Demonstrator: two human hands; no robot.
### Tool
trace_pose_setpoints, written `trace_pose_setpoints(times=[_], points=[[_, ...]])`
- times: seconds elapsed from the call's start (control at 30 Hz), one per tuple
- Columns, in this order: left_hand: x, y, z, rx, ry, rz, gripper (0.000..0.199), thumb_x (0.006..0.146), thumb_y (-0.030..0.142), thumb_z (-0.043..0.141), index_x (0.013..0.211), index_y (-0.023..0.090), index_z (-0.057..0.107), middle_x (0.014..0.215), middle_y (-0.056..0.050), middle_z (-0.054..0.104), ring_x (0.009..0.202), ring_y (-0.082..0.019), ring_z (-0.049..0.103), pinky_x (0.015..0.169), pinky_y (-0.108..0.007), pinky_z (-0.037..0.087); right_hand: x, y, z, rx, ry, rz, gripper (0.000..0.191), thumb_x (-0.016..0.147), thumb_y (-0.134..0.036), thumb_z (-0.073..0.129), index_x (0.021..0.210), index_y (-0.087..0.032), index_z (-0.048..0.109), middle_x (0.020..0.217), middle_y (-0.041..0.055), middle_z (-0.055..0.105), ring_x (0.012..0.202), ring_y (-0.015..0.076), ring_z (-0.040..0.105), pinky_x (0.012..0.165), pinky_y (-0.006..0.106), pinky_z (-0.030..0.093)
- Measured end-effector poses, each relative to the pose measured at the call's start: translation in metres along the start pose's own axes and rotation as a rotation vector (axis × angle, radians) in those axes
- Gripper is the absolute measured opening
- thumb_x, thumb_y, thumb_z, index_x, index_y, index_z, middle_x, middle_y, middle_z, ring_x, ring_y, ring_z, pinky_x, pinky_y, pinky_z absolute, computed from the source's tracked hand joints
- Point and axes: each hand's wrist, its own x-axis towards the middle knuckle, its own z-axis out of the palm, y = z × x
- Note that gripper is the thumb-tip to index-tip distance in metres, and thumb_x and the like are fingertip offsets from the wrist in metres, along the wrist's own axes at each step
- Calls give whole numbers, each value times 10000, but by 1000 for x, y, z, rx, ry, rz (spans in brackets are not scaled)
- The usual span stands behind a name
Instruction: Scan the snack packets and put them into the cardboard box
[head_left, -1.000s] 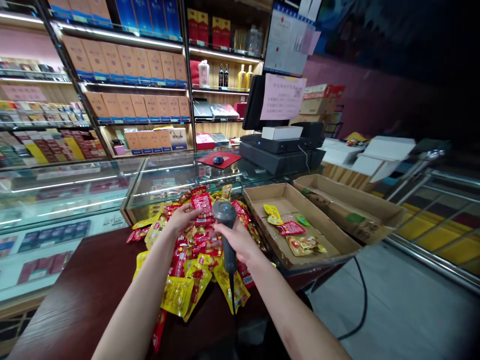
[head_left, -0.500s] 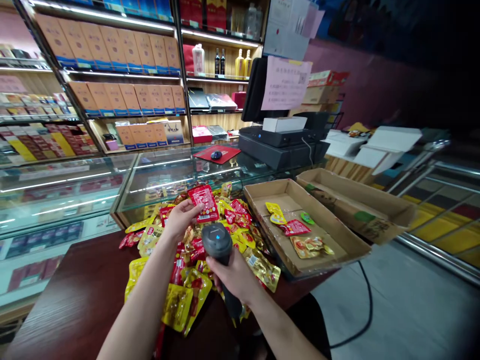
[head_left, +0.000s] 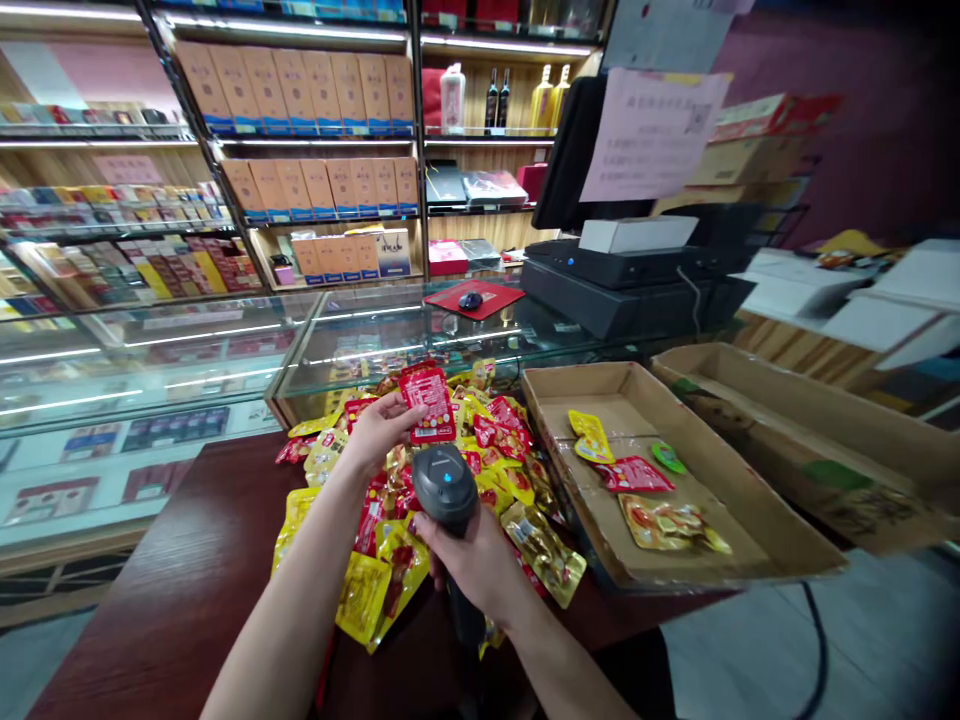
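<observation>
Pinched at its left edge, a red snack packet (head_left: 429, 405) is in my left hand (head_left: 380, 432), printed back and barcode facing me. My right hand (head_left: 480, 560) is wrapped round the handle of a dark barcode scanner (head_left: 444, 487), whose blue light is lit. The scanner's head is just below the packet, apart from it. Beneath both hands lies a heap of yellow, red and gold snack packets (head_left: 362, 597) on the dark red table (head_left: 157, 590). An open cardboard tray (head_left: 712, 480) to the right holds several packets, among them a red one (head_left: 636, 474).
A second cardboard box (head_left: 810, 420) stands beyond the tray. Behind the heap is a glass display counter (head_left: 352, 345) with a mouse (head_left: 470, 300) on a red mat and a black till unit (head_left: 592, 290) under a monitor (head_left: 570, 150). Shelves of boxes (head_left: 322, 90) line the back.
The view has turned left, so the surroundings sit further right. Both hands keep their holds on the red packet and the scanner, with little movement between them.
</observation>
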Motion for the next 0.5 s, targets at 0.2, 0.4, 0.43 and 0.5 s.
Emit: trace_pose_setpoints(times=[0.2, 0.4, 0.43, 0.5], points=[[6, -3, 2, -6, -72, 8, 368, 606, 408, 769, 825, 168, 597, 730, -8, 648, 579, -91, 567, 466, -159, 383, 2, -10, 0, 11, 18, 3, 280, 752, -467, 621, 651, -222, 530, 481, -22, 512, 391, 114, 448, 420, 261, 375], [4, 4, -1, -19, -36, 31, 377, 586, 420, 777, 806, 172, 599, 735, 1, 653, 589, -93, 578, 478, -168, 391, -5, -11, 5, 88, 52, 52, 278, 728, -486, 643, 711, -224, 550, 510, -22, 515, 408, 123, 472, 425, 277, 413], [5, 3, -2, -20, -36, 32, 369, 587, 419, 775, 795, 172, 598, 730, 5, 650, 584, -88, 574, 483, -170, 393, -6, -11, 5, 85, 52, 53, 282, 728, -490, 641, 719, -221, 556, 507, -23, 513, 407, 123, 472, 425, 279, 416], [6, 2, -3, -28, -51, 28, 362, 593, 417, 772, 787, 168, 595, 735, 4, 647, 585, -85, 571, 492, -173, 399, -6, -12, 7, 67, 59, 51, 286, 730, -490, 638, 743, -213, 569, 496, -26, 508, 401, 122, 468, 422, 278, 414]])
